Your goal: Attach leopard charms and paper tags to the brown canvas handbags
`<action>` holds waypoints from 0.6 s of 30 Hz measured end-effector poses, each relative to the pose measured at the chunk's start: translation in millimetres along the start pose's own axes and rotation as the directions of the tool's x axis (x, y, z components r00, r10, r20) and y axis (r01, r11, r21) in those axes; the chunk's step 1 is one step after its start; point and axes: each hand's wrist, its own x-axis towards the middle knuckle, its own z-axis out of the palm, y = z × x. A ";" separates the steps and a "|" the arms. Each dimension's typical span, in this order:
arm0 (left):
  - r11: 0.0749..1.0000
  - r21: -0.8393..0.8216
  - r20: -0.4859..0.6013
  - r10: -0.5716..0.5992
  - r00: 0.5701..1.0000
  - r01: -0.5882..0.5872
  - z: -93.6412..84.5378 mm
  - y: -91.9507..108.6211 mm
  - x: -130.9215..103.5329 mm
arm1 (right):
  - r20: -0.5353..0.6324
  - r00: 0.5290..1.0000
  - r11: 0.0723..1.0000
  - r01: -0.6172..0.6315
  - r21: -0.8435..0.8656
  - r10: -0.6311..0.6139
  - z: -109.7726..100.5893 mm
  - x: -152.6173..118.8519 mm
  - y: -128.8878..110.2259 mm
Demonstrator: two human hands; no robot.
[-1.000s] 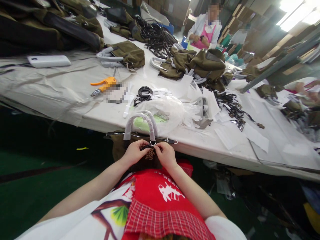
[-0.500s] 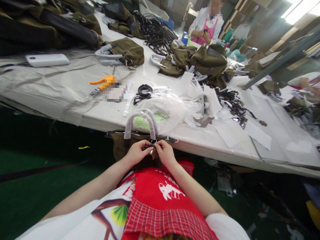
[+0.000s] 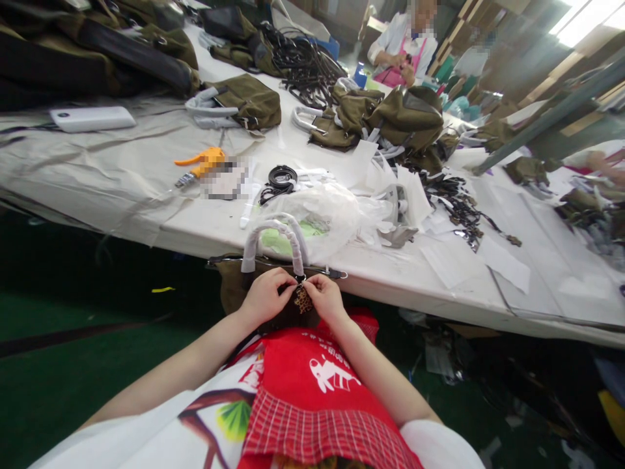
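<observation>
An olive handbag [image 3: 230,284] hangs against the table's front edge, its zipped top level with the tabletop. Its two arched handles [image 3: 250,249] are wrapped in pale protective film. At the foot of the near handle, a leopard-patterned bag charm [image 3: 303,301] dangles from a ring. My left hand [image 3: 266,296] pinches the charm's top from the left, thumb and forefinger together. From the other side, my right hand [image 3: 326,298] pinches at the same spot, just under the ring. The fingertips hide the exact fastening.
On the white table [image 3: 146,189] lie an orange air gun [image 3: 208,161], a coiled black strap [image 3: 282,177], crumpled clear plastic [image 3: 336,212] and a heap of dark charms [image 3: 454,202]. More olive bags [image 3: 405,117] stand behind. A co-worker [image 3: 403,49] is across the table.
My left hand has shifted slightly up and its fingers have moved at the charm's top. The charm now hangs more fully in view between my hands. The bag has hardly moved.
</observation>
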 end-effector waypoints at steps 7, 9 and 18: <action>0.976 0.131 0.053 0.168 0.984 -0.174 -0.8 -5.5 2.4 | 0.018 1.000 1.000 -0.017 -0.007 0.017 -2.4 -2.5 -6.5; 0.965 0.162 0.052 0.202 0.978 -0.208 -5.6 -4.3 2.3 | 0.010 1.000 0.996 0.015 -0.083 -0.014 -3.1 -6.0 -11.2; 0.994 -0.103 -0.025 0.022 0.999 -0.024 -34.5 9.4 -4.8 | 0.144 0.905 0.823 0.424 -0.377 -0.401 -11.8 -17.0 -35.4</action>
